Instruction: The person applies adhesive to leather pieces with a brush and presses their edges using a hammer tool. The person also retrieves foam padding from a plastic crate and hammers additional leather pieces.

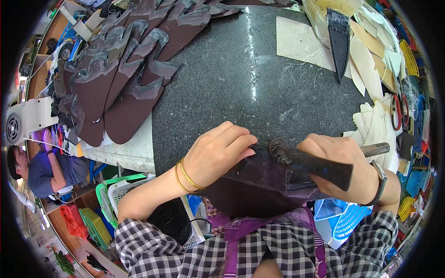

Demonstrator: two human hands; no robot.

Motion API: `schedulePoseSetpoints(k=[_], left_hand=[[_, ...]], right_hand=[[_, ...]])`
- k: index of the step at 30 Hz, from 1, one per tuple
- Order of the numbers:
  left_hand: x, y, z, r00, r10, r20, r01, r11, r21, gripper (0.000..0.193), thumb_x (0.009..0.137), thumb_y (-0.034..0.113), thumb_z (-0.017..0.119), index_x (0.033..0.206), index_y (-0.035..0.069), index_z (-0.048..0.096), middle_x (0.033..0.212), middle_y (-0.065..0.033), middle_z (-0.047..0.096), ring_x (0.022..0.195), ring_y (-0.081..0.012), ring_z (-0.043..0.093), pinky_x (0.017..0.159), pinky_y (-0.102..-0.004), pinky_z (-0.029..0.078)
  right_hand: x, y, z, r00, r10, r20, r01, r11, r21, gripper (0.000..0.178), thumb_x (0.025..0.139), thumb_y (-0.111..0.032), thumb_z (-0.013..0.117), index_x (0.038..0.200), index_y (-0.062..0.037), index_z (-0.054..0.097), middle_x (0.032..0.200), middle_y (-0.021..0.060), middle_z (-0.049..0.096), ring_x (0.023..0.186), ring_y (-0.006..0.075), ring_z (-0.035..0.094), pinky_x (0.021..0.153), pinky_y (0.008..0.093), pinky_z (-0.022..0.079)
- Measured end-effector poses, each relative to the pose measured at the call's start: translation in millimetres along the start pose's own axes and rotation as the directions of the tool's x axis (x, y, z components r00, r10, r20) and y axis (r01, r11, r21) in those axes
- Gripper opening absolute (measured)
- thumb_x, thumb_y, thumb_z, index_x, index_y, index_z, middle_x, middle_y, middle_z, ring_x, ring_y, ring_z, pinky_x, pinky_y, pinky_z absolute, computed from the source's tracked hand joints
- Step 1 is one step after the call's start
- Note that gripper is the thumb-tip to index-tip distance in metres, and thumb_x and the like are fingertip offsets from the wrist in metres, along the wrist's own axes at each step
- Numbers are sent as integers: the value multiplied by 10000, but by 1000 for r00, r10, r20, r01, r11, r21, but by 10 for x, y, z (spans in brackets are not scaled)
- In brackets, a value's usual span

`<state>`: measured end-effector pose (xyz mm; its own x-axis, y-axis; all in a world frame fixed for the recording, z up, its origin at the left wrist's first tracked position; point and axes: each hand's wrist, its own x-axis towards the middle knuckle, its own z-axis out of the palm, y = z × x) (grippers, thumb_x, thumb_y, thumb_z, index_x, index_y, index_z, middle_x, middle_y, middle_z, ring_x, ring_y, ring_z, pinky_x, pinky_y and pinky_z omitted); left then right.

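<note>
Hammer in our right hand, dark brown piece at the counter's near edge.
Our right hand (337,145) grips the hammer (321,167), its round face just beside the fingertips of our left hand (215,153). That hand is curled, fingertips at the upper edge of the dark brown piece (252,197); whether it pinches or only presses, we cannot tell. The piece lies at the near edge of the counter (208,83) and hangs toward our lap. To hammer well, we should probably land the face flat with short, even taps, over the part backed by the hard top, and slide our fingertips back first, since they sit so near the face. A tilted blow could mark the material.
</note>
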<state>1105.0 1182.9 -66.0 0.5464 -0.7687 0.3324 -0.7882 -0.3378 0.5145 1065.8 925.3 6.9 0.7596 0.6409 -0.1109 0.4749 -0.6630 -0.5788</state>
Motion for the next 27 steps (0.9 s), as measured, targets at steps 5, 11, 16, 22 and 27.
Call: schedulePoseSetpoints(k=[5, 11, 16, 22, 27], left_hand=[[66, 14, 79, 999, -9, 33, 8, 999, 39, 211, 733, 66, 739, 913, 34, 633, 868, -71, 611, 759, -242, 602, 638, -331, 504], [12, 54, -14, 992, -110, 61, 96, 976, 196, 199, 721, 66, 742, 895, 48, 647, 878, -62, 621, 770, -240, 599, 671, -335, 494], [-127, -44, 16, 997, -32, -73, 28, 999, -45, 242, 687, 89, 723, 925, 72, 679, 955, -59, 646, 829, -245, 612, 685, -344, 491], [-122, 74, 16, 997, 53, -64, -42, 986, 160, 256, 669, 109, 646, 917, 49, 670, 958, -80, 639, 851, -241, 621, 683, -358, 510], [-67, 152, -36, 999, 47, -1, -46, 973, 227, 191, 682, 85, 647, 864, 28, 645, 938, -92, 621, 816, -223, 606, 678, -323, 507]], right_hand=[[50, 30, -30, 1000, 14, -14, -15, 999, -33, 245, 776, -169, 623, 920, -48, 466, 762, 105, 515, 706, 289, 613, 565, 389, 486], [36, -18, 1, 997, 76, 14, -76, 997, -34, 258, 759, -138, 640, 922, -48, 461, 762, 104, 543, 698, 302, 631, 564, 390, 503], [89, -49, -65, 999, 48, 16, -48, 999, -4, 267, 748, -120, 648, 921, -51, 457, 761, 102, 550, 710, 308, 633, 572, 405, 507], [181, 0, 4, 999, -6, -51, 4, 999, -45, 256, 766, -141, 630, 923, -51, 448, 756, 107, 531, 696, 314, 620, 564, 409, 490], [296, -9, -96, 998, -48, -37, 47, 998, -44, 280, 742, -136, 637, 927, -51, 444, 763, 107, 521, 684, 289, 618, 556, 393, 489]])
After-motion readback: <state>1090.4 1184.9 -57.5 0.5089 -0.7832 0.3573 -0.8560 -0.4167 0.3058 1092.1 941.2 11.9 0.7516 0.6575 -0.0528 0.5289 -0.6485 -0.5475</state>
